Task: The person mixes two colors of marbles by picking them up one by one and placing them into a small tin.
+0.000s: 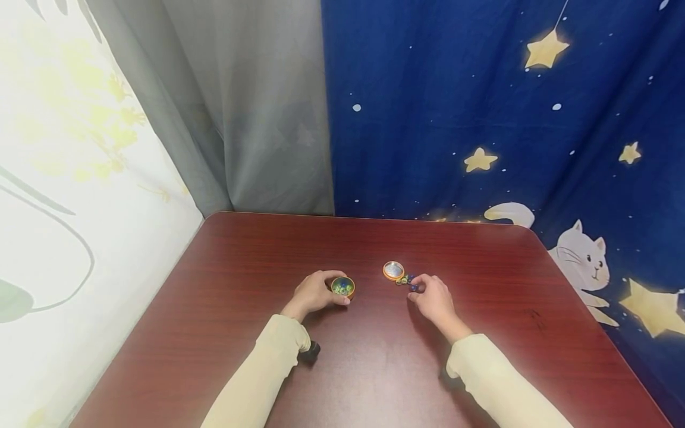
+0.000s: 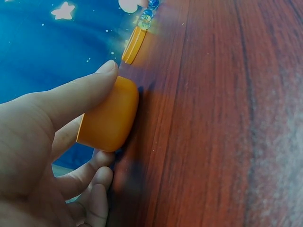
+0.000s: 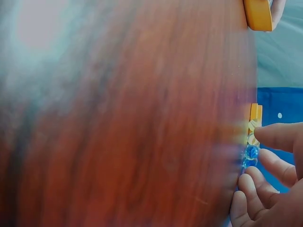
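My left hand [image 1: 316, 292] grips a small round orange jar [image 2: 111, 116], thumb on one side and fingers on the other. Inside the jar lie green and blue glass marbles [image 1: 342, 288]. To the right, my right hand [image 1: 434, 300] is down at the tabletop beside a small cluster of loose blue and yellow-green marbles [image 3: 251, 152]. Its thumb and fingertips are right at them in the right wrist view, with the fingers gently bent and spread. Against this cluster lies the orange lid [image 1: 393, 271], its silvery inner face upward.
Both hands work over a reddish-brown wooden table [image 1: 257, 249]. A grey curtain [image 1: 273, 107] and a blue curtain with stars [image 1: 428, 107] hang behind its far edge. A pale patterned wall [image 1: 107, 238] stands along the left.
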### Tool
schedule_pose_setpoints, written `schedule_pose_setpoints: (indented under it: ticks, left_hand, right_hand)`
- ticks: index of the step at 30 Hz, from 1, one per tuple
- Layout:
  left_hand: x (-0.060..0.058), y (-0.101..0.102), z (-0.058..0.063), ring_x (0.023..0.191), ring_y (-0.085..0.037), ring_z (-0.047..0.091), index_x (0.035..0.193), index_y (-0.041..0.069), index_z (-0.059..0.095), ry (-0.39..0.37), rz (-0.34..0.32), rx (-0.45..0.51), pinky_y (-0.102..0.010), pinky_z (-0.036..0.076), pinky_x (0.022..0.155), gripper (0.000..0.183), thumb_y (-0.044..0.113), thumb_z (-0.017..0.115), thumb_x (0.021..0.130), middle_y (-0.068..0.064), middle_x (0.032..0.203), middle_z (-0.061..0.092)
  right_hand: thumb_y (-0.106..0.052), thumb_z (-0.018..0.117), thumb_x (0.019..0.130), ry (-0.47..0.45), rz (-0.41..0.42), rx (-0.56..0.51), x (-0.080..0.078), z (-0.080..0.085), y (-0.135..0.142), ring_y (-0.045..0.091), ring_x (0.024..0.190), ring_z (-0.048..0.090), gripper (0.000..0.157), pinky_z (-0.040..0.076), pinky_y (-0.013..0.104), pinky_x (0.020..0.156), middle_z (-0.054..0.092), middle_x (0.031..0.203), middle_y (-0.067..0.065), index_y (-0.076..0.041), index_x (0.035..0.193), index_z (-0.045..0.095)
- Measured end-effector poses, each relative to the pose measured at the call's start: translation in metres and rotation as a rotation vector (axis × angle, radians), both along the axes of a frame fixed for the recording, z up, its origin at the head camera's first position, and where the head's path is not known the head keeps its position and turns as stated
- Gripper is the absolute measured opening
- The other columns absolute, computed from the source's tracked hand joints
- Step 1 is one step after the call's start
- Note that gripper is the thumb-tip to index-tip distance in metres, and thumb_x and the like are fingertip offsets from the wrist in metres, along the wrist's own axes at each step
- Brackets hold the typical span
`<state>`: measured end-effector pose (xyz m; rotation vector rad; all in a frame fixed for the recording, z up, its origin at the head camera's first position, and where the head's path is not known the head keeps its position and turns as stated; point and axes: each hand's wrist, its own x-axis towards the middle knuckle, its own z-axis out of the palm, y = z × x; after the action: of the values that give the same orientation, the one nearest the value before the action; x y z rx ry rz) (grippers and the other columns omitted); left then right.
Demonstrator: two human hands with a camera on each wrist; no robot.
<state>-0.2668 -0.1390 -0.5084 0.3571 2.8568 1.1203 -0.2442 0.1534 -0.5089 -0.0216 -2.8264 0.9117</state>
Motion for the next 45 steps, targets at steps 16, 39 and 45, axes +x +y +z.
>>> schedule_pose_setpoints:
  ticks: [16, 39, 45]
  left_hand:
    - [0.000, 0.000, 0.000, 0.086, -0.012, 0.058, 0.114, 0.034, 0.069, 0.007, 0.001, 0.004, -0.041, 0.043, 0.077, 0.058, 0.042, 0.091, 0.060, 0.010, 0.089, 0.065]
    - [0.002, 0.000, 0.001, 0.087, -0.012, 0.058, 0.116, 0.033, 0.068, -0.002, -0.004, 0.008, -0.042, 0.043, 0.079, 0.060, 0.042, 0.091, 0.061, 0.010, 0.091, 0.065]
    - [0.003, 0.000, 0.002, 0.088, -0.013, 0.059, 0.116, 0.033, 0.068, -0.004, -0.001, 0.006, -0.042, 0.043, 0.079, 0.061, 0.041, 0.091, 0.061, 0.010, 0.091, 0.065]
  right_hand:
    - [-0.011, 0.079, 0.075, -0.060, 0.020, 0.021, -0.003, -0.001, -0.001, 0.024, 0.083, 0.059, 0.020, 0.043, 0.045, 0.074, 0.062, 0.083, 0.001, -0.013, 0.091, 0.069]
    - [-0.009, 0.076, 0.076, -0.063, 0.040, 0.010, 0.005, 0.009, -0.017, 0.025, 0.083, 0.066, 0.014, 0.047, 0.047, 0.073, 0.070, 0.082, 0.001, -0.013, 0.086, 0.067]
    - [-0.007, 0.076, 0.076, -0.033, 0.056, -0.023, 0.008, 0.007, -0.024, 0.025, 0.083, 0.067, 0.015, 0.047, 0.047, 0.073, 0.071, 0.082, 0.002, -0.013, 0.086, 0.067]
